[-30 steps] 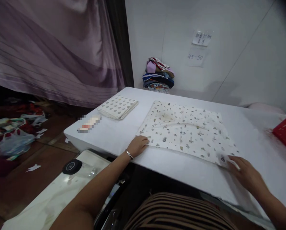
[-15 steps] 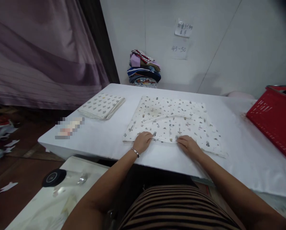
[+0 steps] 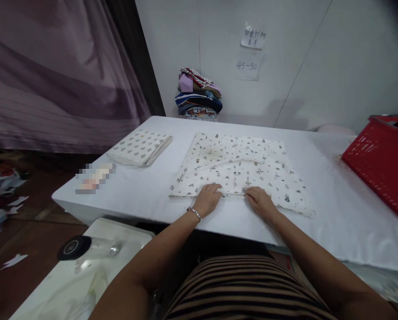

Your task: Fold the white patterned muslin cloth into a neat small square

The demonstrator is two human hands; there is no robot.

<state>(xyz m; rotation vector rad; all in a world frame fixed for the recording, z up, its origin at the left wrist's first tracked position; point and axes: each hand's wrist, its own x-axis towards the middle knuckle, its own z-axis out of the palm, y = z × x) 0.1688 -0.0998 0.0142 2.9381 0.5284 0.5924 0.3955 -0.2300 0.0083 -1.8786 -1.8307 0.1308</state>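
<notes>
A white cloth [image 3: 239, 166] printed with small dark motifs lies spread on the white table [image 3: 335, 213]. My left hand [image 3: 208, 200] and my right hand [image 3: 258, 201] rest close together on the cloth's near edge, fingers curled and pinching the fabric. A bracelet circles my left wrist. A slight ridge runs across the cloth's middle.
A folded patterned cloth [image 3: 139, 148] lies at the table's left. A red plastic basket [image 3: 382, 164] stands at the right edge. A pile of folded clothes [image 3: 198, 94] sits by the far wall. A black-capped clear bottle [image 3: 85, 248] lies on a low surface at my left.
My right hand slid from the cloth's near right corner to the middle of the near edge, beside my left hand. The left hand shifted slightly right. The view swung rightwards.
</notes>
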